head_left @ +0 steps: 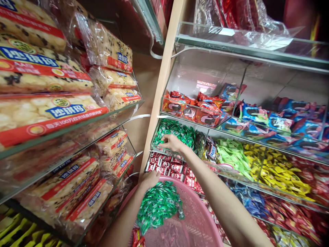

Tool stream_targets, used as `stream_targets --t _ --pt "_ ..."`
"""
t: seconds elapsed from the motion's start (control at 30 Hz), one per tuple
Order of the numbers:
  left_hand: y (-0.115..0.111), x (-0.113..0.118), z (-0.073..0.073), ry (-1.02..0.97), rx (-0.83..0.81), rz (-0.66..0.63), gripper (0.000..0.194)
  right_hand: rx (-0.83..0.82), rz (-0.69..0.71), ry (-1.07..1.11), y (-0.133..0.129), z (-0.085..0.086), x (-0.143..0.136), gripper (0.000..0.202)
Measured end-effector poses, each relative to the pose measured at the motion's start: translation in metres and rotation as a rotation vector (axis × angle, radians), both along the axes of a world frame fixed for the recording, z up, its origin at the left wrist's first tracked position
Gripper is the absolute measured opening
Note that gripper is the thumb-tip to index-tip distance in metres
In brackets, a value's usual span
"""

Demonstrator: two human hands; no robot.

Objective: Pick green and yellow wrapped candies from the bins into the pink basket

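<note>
My left hand is closed over the far rim of a pink plastic basket. Inside the basket lies a heap of small green-wrapped candies, with a few red packets at its near left. My right hand reaches over the front of a clear shelf bin that holds more green-wrapped candies. Its fingers are bent but apart, just above these candies, and no candy shows in them.
Packaged puffed-grain cakes fill the glass shelves at left. Red-and-white packets lie below the green bin. To its right are Snickers bars, light green sweets and yellow ones. A wooden post stands between the shelves.
</note>
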State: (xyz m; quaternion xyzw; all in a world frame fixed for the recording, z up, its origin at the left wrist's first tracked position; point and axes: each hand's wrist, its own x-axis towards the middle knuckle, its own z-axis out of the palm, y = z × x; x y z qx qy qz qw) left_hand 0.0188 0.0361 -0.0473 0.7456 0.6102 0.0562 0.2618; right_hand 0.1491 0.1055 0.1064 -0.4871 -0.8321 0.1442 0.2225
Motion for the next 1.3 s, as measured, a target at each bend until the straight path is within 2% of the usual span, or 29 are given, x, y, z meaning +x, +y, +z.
stream_targets --t 0.13,0.23,0.33,0.43,0.6,0.7,0.87,1.1,1.23,1.3 --pt "-0.002 0.0 0.003 -0.002 0.001 -0.008 0.054 0.055 -0.003 -0.173 0.0 0.01 -0.006 0.028" --pt "-0.002 0.0 0.005 0.005 -0.002 -0.003 0.054 0.054 -0.002 -0.158 -0.001 0.013 -0.006 0.025" --pt "-0.002 0.0 0.005 0.01 -0.004 0.0 0.053 -0.013 -0.002 -0.119 0.001 0.015 -0.004 0.031" --pt "-0.002 0.0 0.005 0.01 -0.002 -0.004 0.052 -0.08 0.013 -0.202 0.004 0.018 -0.005 0.037" --pt "-0.001 0.0 0.003 0.014 0.003 -0.004 0.053 -0.002 0.026 -0.371 0.002 0.023 -0.01 0.039" --pt "-0.001 0.0 0.002 0.016 0.008 -0.006 0.053 0.068 0.045 -0.36 -0.002 0.022 -0.01 0.038" --pt "-0.002 0.0 0.002 0.011 0.018 -0.007 0.053 0.111 0.15 -0.309 0.002 0.011 -0.004 0.014" --pt "-0.003 0.001 0.006 0.012 0.01 -0.002 0.053 0.046 0.245 -0.257 0.008 0.004 -0.004 0.019" --pt "-0.002 0.001 0.004 0.005 0.015 0.003 0.054 -0.011 0.206 -0.216 0.009 0.005 -0.004 0.011" --pt "-0.001 0.001 0.002 0.006 0.012 0.004 0.055 -0.016 0.162 -0.203 0.008 0.005 -0.004 0.015"
